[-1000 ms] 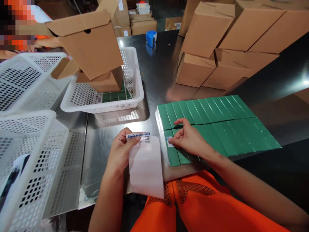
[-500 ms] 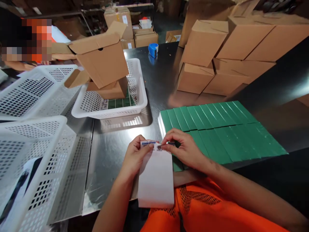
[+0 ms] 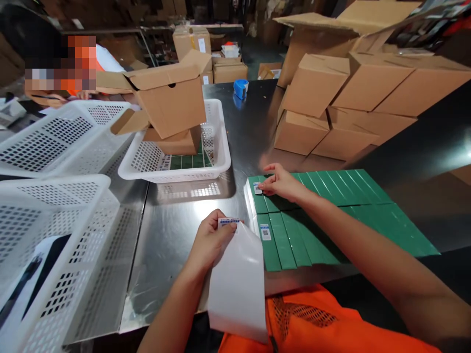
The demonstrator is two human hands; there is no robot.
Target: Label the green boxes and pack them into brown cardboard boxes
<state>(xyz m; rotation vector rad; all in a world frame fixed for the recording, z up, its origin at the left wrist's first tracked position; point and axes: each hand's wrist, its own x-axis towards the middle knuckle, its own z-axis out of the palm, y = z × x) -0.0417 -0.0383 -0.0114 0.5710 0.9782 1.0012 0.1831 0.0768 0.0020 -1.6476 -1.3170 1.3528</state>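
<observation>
My left hand (image 3: pixel 215 240) grips the top of a white label sheet (image 3: pixel 237 279), thumb over a row of small blue-and-white printed labels. The sheet's long blank lower part hangs down towards my lap. My right hand (image 3: pixel 281 184) is at the back row of green boxes (image 3: pixel 371 225), thumb and fingertip pinched at the edge of a small label (image 3: pixel 257 188) that lies against the leftmost box. Another label with a square code (image 3: pixel 265 232) sits on the leftmost box of the front row. The boxes stand packed side by side in two rows.
Brown cartons (image 3: pixel 324 86) are stacked at the back right of the metal table (image 3: pixel 172 245). A white basket (image 3: pixel 174 175) holds an open carton (image 3: pixel 172 105) and green boxes. More white baskets (image 3: pixel 55 184) stand left. A blue tape roll (image 3: pixel 241 88) lies behind; a person in orange sits back left.
My right hand has moved from the label sheet up and right to the back-row boxes with a label. A label now shows on the front-left box. My left hand still holds the sheet.
</observation>
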